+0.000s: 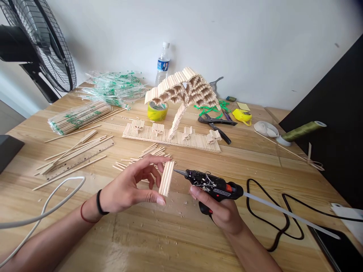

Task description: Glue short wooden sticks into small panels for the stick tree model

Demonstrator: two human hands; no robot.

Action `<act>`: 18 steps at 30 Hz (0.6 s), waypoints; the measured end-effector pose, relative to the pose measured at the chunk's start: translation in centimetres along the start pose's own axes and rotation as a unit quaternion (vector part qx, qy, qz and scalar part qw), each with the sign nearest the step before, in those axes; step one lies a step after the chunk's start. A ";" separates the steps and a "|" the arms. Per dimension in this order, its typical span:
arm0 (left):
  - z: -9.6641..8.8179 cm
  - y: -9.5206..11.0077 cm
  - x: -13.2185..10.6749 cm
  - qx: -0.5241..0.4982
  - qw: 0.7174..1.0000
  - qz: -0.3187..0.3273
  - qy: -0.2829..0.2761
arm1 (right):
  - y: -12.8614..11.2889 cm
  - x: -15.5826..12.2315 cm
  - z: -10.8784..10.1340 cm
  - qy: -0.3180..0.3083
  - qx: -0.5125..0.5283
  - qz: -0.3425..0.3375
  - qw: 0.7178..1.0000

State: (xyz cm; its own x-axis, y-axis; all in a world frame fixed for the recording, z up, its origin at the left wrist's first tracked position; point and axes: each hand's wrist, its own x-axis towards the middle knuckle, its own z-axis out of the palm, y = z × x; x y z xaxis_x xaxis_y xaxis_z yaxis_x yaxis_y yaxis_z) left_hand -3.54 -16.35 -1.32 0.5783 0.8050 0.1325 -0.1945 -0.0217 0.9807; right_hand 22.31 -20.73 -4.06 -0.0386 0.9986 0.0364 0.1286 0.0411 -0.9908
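Between thumb and fingertips, my left hand (130, 185) pinches a small panel of short wooden sticks (166, 178) joined side by side, held upright above the table. My right hand (224, 211) is wrapped around the handle of a black hot glue gun (215, 185). A long white glue stick (289, 215) sticks out of the gun's back. The nozzle points left, close to the panel's right edge. Behind my left hand lies a loose pile of short cut sticks (153, 151). Farther back stands a stick-built model (181, 113) with a tree-like canopy on a flat base bearing small stools.
Long sticks and a clear ruler (81, 158) lie left, near wrapped stick bundles (79, 115). Behind the model are yellow tape (157, 111) and a bottle (163, 66). Pliers (217, 122), a yellow tape measure (242, 116), green thread (304, 130) and a black cord (272, 223) lie right.
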 end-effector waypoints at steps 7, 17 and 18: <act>0.1 -0.1 -0.1 0.008 1.000 -0.003 -0.008 | 0.4 0.0 -0.3 0.000 -0.016 -0.003 1.000; -2.8 0.6 0.7 -0.020 0.997 0.019 0.072 | -0.4 3.0 -5.3 0.060 -0.390 -0.131 0.910; -3.4 0.5 0.8 -0.024 0.995 0.019 0.092 | 0.1 3.1 -5.9 0.067 -0.415 -0.123 0.899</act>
State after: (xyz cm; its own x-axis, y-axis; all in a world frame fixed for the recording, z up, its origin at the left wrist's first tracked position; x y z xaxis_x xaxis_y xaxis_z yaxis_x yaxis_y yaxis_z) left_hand -5.87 -13.68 -1.17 0.4162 0.8991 0.1356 -0.2538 -0.0283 0.9668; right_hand 28.01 -17.42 -3.30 -0.0533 0.9487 0.3115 0.8302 0.2155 -0.5142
